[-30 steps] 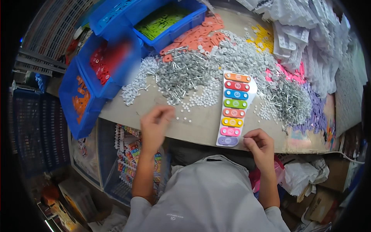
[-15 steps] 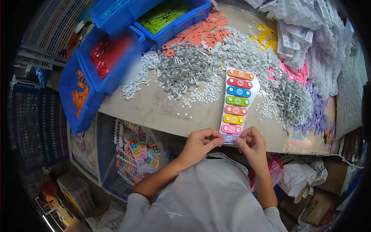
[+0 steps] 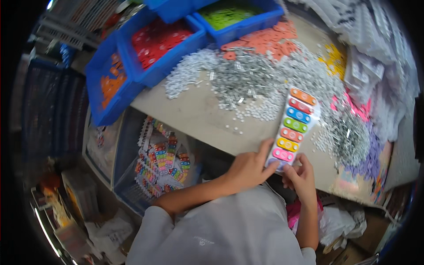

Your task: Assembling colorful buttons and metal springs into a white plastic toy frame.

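Note:
A toy xylophone (image 3: 296, 125) with a white base lies lengthwise away from me at the table's near edge. Its coloured bars run from orange at the far end to purple at the near end, with white round caps on them. Gripping its near left edge is my left hand (image 3: 247, 169), thumb by the purple bar. My right hand (image 3: 302, 178) pinches the near right corner, its thumb on the purple bar. Part of the purple bar is hidden by my thumbs.
Beyond the xylophone spread piles of metal pins (image 3: 243, 79) and white caps (image 3: 187, 73). Blue bins hold red bars (image 3: 159, 39), orange bars (image 3: 112, 84) and green bars (image 3: 234, 17). White plastic bases (image 3: 375, 53) heap up at right. Below the table, a bin holds assembled xylophones (image 3: 161, 161).
The view has turned, so the table sits further right and lower. My left hand has slid further up the xylophone's left edge, and the xylophone is tilted more. The blur over the red bin is gone.

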Demonstrator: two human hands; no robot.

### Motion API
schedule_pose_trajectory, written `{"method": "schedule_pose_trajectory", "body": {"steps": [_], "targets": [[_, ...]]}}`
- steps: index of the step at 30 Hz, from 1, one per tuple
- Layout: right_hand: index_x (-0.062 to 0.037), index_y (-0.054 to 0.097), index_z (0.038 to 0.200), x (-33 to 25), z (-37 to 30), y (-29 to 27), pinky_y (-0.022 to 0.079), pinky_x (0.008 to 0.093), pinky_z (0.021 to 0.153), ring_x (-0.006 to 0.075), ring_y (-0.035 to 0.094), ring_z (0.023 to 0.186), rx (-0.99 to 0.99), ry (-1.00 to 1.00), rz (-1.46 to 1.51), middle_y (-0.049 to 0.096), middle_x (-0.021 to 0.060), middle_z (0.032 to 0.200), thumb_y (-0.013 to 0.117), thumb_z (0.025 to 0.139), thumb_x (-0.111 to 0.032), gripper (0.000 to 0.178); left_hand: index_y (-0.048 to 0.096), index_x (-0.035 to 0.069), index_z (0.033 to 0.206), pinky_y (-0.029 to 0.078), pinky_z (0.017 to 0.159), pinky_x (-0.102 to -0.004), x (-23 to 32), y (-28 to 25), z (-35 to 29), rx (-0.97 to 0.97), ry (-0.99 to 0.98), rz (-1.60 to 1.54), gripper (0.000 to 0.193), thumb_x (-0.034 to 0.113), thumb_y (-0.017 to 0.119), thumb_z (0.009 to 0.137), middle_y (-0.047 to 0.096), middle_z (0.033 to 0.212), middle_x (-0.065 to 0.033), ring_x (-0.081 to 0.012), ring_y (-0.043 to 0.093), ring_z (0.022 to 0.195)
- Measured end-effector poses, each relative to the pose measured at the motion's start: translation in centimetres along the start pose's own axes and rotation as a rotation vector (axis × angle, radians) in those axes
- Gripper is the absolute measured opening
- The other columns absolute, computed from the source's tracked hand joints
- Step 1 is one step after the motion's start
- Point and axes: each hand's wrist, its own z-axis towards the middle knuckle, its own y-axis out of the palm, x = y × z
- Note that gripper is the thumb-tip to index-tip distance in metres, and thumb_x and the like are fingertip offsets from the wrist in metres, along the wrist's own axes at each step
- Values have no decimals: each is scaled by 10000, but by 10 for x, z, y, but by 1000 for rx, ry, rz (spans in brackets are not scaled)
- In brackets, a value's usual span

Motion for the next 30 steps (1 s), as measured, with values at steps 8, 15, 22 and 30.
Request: {"method": "schedule_pose_trajectory", "body": {"steps": [8,15,22,30], "targets": [[-9,545,1255,0,7,-3,397,215,419,82,565,487,-83,-5,-73,630,25,671,646,1003,-182,322,510,-3,1198,440,570,-443,-13,9,2,-176,-85,-515,393,259,693,970,586,644,-144,-307,598,585],[-6,535,1291,15,9,-2,439,220,471,53,495,525,-93,-118,-62,593,-11,709,637,1006,-148,335,481,33,1145,402,517,-370,-27,19,-2,-83,77,-524,293,207,668,1001,555,582,-88,-183,547,518],[13,628,1029,-29,-35,51,466,307,571,158,592,604,-116,-526,-750,632,94,694,721,896,-60,178,390,21,1410,488,901,-396,-48,-22,-39,46,300,-212,782,415,816,884,571,1273,-171,-237,595,1100],[-17,621,1083,-28,-12,152,514,416,624,318,642,710,-705,-1039,-914,647,138,843,732,837,38,275,545,113,1194,520,646,-261,-118,-16,-99,1156,-305,-1200,414,176,796,871,617,898,-5,-92,619,755]]}}
